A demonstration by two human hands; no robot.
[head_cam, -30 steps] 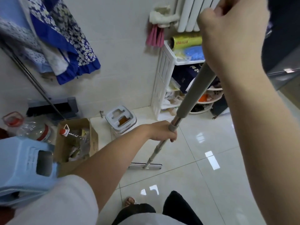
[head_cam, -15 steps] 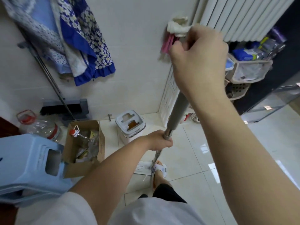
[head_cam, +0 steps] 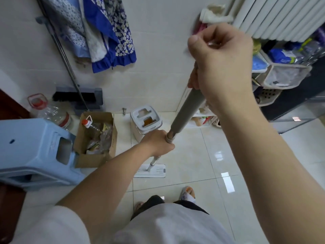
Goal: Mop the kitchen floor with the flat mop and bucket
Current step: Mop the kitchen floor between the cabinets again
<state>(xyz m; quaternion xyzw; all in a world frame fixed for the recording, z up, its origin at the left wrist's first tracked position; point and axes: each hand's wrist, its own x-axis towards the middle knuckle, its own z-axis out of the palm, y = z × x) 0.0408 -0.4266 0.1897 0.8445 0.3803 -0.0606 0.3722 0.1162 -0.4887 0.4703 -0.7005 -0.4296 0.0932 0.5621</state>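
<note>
I hold a flat mop by its grey handle point(head_cam: 186, 111). My right hand point(head_cam: 223, 62) is closed around the handle's top end, close to the camera. My left hand point(head_cam: 158, 143) grips it lower down, at the collar where the grey sleeve meets the thin metal pole. The white flat mop head point(head_cam: 154, 170) lies flat on the glossy cream floor tiles point(head_cam: 202, 164), just ahead of my feet. The white mop bucket point(head_cam: 146, 123) with two slots in its lid stands against the wall, behind the mop head and slightly left of the handle.
A cardboard box point(head_cam: 95, 138) with bottles and a light blue plastic stool point(head_cam: 33, 152) stand to the left. A broom point(head_cam: 77, 95) leans on the wall under hanging cloths point(head_cam: 105, 32). A white shelf rack point(head_cam: 274, 74) and a radiator point(head_cam: 281, 16) are at the right.
The mop head has slid back toward my feet and now lies flat and square in front of me. The view has tilted down and left; both hands keep their grip.
</note>
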